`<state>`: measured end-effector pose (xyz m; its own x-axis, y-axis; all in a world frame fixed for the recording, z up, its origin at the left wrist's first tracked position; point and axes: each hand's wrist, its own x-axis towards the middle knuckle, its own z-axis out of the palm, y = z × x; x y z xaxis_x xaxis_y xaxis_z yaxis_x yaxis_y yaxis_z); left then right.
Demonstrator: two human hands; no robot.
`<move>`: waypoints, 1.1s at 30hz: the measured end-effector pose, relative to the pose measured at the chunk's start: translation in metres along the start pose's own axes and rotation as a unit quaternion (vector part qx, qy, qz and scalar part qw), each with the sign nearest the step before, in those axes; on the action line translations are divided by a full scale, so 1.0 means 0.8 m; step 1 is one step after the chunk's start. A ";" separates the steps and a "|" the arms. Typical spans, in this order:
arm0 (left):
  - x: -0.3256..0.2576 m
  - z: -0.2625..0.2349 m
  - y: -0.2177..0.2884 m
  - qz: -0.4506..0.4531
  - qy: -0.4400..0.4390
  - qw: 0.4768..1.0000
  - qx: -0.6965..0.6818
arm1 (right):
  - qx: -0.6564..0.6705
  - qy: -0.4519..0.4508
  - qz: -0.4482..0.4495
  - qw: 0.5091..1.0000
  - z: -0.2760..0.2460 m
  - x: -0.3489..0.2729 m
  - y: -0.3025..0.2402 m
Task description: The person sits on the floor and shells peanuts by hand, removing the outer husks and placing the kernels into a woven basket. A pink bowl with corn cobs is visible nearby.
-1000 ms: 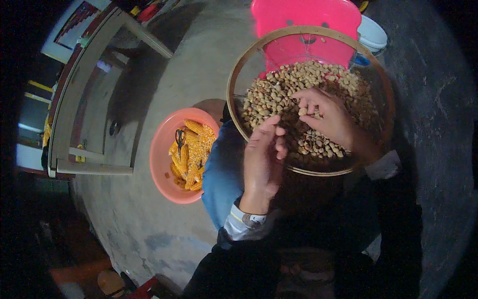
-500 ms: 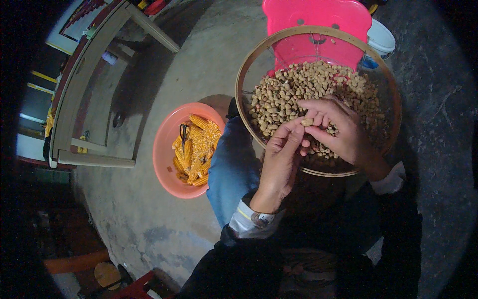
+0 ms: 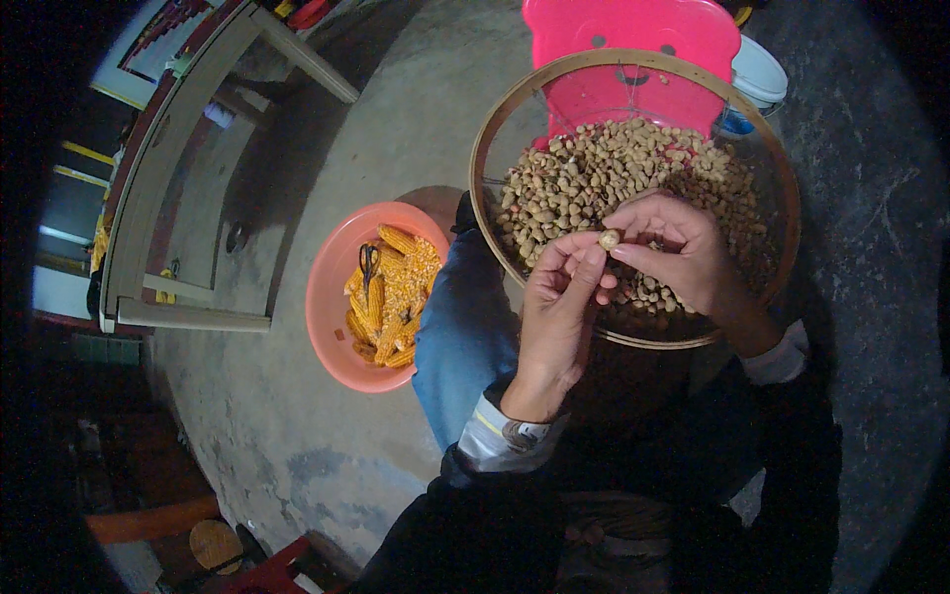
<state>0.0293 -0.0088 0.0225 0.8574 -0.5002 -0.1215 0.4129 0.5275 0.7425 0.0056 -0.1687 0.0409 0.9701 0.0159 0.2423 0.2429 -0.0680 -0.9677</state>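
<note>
A round wooden-rimmed sieve (image 3: 482,158) rests on my lap, heaped with tan peanuts in their shells (image 3: 594,178). Above its near side both hands meet on a single peanut (image 3: 609,239). My left hand (image 3: 557,302) pinches it from below with thumb and fingertips. My right hand (image 3: 678,252) grips it from the right, fingers curled over the pile. Both wrists show pale shirt cuffs under dark sleeves.
An orange plastic basin (image 3: 327,297) of yellow corn cobs, with scissors (image 3: 368,265) on top, sits on the concrete floor to my left. A pink plastic stool (image 3: 633,30) and a white bowl (image 3: 757,69) stand beyond the sieve. A wooden frame (image 3: 148,198) lies at far left.
My left hand came up from the peanut pile to meet the right. Both now pinch one peanut lifted above the heap.
</note>
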 end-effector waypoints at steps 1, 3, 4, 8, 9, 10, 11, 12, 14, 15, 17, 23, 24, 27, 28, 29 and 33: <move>0.000 0.001 0.000 0.000 -0.001 1.000 -0.001 | 0.003 -0.004 -0.004 1.000 -0.001 0.000 0.001; 0.000 0.002 0.002 0.004 0.000 1.000 -0.003 | 0.010 -0.005 -0.001 1.000 0.000 0.000 -0.002; -0.001 0.001 0.002 0.009 -0.001 1.000 -0.003 | 0.015 -0.007 -0.001 1.000 0.002 0.001 -0.004; 0.002 -0.004 -0.002 0.026 -0.003 1.000 0.002 | 0.043 -0.012 0.030 0.999 0.001 0.000 -0.004; 0.001 -0.003 -0.002 0.031 0.000 1.000 0.006 | 0.044 -0.013 0.031 0.998 0.001 0.000 -0.002; 0.000 -0.002 -0.001 0.027 0.006 1.000 0.001 | 0.044 -0.015 0.032 0.998 0.001 0.000 -0.001; -0.001 0.000 0.001 0.022 0.012 1.000 -0.003 | 0.042 -0.013 0.030 0.999 0.002 0.000 -0.003; -0.001 0.001 0.001 0.017 0.017 1.000 -0.009 | 0.039 -0.011 0.029 0.999 0.003 -0.001 -0.007; 0.000 0.000 -0.001 0.011 0.010 1.000 -0.015 | 0.032 -0.004 0.034 0.999 0.003 -0.001 -0.009; 0.000 0.000 -0.001 0.009 0.008 1.000 -0.017 | 0.029 -0.002 0.039 0.999 0.003 -0.001 -0.009; -0.001 0.000 0.000 0.009 0.012 1.000 -0.011 | 0.026 0.004 0.044 0.999 0.004 -0.001 -0.008; -0.001 0.003 0.002 -0.015 0.000 1.000 0.000 | 0.011 0.021 0.020 1.000 0.002 -0.002 -0.004; -0.002 0.002 0.001 -0.018 -0.004 1.000 -0.002 | 0.006 0.024 0.015 1.000 0.004 -0.002 -0.003; -0.002 0.000 0.000 -0.015 -0.002 1.000 -0.002 | -0.020 0.023 0.005 1.000 0.006 -0.002 -0.006; -0.002 0.001 0.000 -0.006 0.001 1.000 0.001 | -0.032 0.020 0.002 0.999 0.006 -0.002 -0.008; -0.002 0.001 0.000 0.004 0.004 1.000 0.004 | -0.015 0.023 0.017 0.999 0.006 -0.002 -0.009; 0.001 0.000 -0.004 0.023 0.024 0.999 -0.002 | 0.034 0.030 0.039 0.998 0.008 -0.003 0.003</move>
<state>0.0287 -0.0110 0.0202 0.8895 -0.4413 -0.1188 0.3732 0.5515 0.7461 0.0040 -0.1623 0.0374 0.9846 -0.0463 0.1687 0.1689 0.0010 -0.9856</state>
